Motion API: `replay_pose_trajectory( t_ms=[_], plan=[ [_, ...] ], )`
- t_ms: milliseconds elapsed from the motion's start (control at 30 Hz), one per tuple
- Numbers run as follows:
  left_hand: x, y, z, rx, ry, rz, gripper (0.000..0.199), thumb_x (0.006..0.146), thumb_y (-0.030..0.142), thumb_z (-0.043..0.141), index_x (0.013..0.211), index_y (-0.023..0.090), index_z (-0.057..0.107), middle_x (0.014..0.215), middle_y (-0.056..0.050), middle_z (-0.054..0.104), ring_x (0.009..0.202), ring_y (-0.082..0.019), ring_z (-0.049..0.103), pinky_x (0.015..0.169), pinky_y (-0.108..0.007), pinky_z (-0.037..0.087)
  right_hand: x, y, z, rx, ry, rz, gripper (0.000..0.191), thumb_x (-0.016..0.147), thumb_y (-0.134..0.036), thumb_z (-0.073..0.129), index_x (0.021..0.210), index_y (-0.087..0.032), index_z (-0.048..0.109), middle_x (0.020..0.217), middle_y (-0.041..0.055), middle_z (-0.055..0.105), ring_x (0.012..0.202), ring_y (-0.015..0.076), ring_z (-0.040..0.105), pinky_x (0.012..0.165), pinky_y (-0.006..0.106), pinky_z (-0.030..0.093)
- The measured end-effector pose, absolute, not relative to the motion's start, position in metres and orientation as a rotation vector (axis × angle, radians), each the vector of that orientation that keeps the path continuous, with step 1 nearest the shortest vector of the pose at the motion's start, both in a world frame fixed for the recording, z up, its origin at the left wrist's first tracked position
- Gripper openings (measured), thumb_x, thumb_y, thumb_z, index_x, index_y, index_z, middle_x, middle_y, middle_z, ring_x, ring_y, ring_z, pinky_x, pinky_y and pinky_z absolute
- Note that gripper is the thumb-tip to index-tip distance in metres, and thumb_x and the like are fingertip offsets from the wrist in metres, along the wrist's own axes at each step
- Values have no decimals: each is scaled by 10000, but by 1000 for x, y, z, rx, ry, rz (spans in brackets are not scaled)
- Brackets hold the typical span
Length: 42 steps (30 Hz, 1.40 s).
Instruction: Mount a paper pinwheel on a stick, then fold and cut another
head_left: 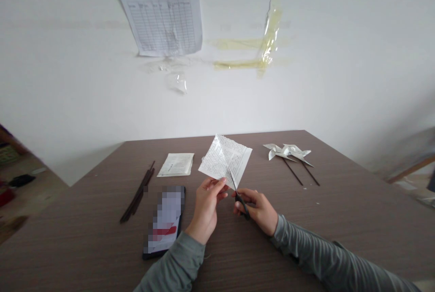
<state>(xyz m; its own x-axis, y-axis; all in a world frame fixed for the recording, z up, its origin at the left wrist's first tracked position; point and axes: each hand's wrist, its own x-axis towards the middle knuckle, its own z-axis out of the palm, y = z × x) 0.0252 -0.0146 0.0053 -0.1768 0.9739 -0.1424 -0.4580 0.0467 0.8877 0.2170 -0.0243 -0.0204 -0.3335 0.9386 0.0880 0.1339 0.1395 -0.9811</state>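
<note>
My left hand (210, 206) pinches the near left edge of a square sheet of printed paper (217, 158), held up with one corner toward me. A diagonal crease runs across the sheet. In my right hand (260, 208) is a pair of scissors (240, 202) with dark handles, fingers closed round the grips. The blades reach into the paper from its near corner, along the crease. How far the cut runs, I cannot tell.
On the brown table (272, 246) lie dark sticks (137, 194), a stack of paper squares (176, 165) and a phone (165, 221) at left. Two paper pinwheels (288, 152) on sticks lie at right. A white wall (102, 97) with a taped sheet (163, 22) stands behind.
</note>
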Motion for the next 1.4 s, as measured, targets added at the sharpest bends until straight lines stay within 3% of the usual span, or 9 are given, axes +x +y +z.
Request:
replay_pose_trajectory(
  t_ms=[267, 467, 700, 1000, 1400],
  plan=[
    [25, -15, 6, 676, 1062, 1465, 442, 593, 304, 1230, 839, 196, 880, 839, -30, 879, 783, -195, 830, 644, -243, 582, 216, -23, -25, -1060, -1580, 1279, 629, 852, -832, 1043, 1053, -252, 907, 799, 90, 867, 744, 317, 843, 758, 426, 747],
    [24, -15, 5, 701, 1055, 1458, 506, 565, 368, 1261, 842, 201, 873, 823, -17, 873, 774, -197, 839, 643, -244, 590, 216, -24, -21, -1062, -1565, 1301, 614, 837, -808, 1049, 1038, -250, 892, 791, 87, 864, 745, 317, 830, 792, 457, 756],
    [23, -14, 3, 716, 1047, 1455, 516, 563, 399, 1258, 827, 208, 858, 811, -10, 863, 773, -198, 836, 645, -249, 590, 214, -25, -20, -1074, -1563, 1288, 614, 815, -835, 1035, 990, -272, 863, 741, 68, 812, 704, 320, 800, 724, 452, 714],
    [24, -14, 4, 707, 1053, 1445, 491, 574, 367, 1249, 831, 210, 861, 801, -7, 856, 761, -193, 831, 625, -239, 570, 214, -26, -15, -1087, -1578, 1296, 669, 806, -907, 1009, 991, -284, 852, 762, 81, 851, 735, 339, 816, 755, 469, 714],
    [24, -15, 5, 693, 1045, 1454, 523, 507, 371, 1252, 814, 195, 867, 798, -11, 860, 742, -182, 827, 608, -229, 570, 216, -26, -16, -1080, -1594, 1259, 605, 854, -845, 1024, 996, -276, 876, 751, 87, 847, 720, 341, 824, 775, 468, 725]
  ],
)
